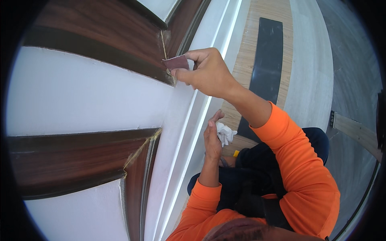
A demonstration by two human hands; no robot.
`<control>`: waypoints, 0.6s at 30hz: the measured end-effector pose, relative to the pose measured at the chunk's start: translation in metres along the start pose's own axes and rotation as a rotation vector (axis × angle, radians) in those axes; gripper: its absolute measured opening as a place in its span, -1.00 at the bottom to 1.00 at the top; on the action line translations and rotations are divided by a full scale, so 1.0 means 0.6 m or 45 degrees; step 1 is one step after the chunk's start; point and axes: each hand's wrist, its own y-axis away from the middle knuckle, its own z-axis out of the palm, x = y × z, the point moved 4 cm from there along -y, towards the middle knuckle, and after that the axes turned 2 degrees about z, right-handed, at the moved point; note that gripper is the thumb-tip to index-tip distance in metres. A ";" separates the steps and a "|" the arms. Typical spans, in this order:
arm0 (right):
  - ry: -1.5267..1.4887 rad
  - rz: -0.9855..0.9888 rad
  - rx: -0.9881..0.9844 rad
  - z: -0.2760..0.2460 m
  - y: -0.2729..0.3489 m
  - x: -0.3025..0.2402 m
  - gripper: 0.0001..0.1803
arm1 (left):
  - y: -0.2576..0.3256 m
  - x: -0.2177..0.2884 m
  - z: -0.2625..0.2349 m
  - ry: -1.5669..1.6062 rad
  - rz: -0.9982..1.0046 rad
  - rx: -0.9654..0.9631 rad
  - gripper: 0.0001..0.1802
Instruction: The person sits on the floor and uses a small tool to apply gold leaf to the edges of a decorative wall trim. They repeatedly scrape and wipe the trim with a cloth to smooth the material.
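Between the thumb and fingers of my right hand (209,74) is a small piece of reddish-brown sandpaper (176,62) with a pale back. It is at the corner of the upper brown wood-grain frame (96,36), beside a joint with a yellowish filler line (163,44). Whether the paper presses on the wood I cannot tell. My left hand (213,138) is lower down, close to the white trim, with a crumpled white tissue or cloth (226,134) held against its palm. Most of its fingers are hidden.
A second brown frame (76,160) has a yellowish-filled mitre joint (138,154). White wall (88,92) lies between the frames, and white trim (181,160) runs alongside. A long black strip (267,60) rests on wood-look planks (245,52). My bent legs (249,180) are close by.
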 end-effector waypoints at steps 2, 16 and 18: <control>0.053 0.120 0.024 -0.001 -0.001 -0.007 -0.71 | 0.001 -0.003 -0.003 0.017 -0.009 0.012 -0.10; 0.052 -0.101 -0.010 0.010 0.013 -0.008 -0.78 | 0.013 -0.005 0.003 -0.026 -0.007 0.009 -0.09; 0.077 -0.083 0.018 0.009 0.013 -0.006 -0.77 | 0.013 -0.004 0.003 -0.037 -0.008 0.010 -0.09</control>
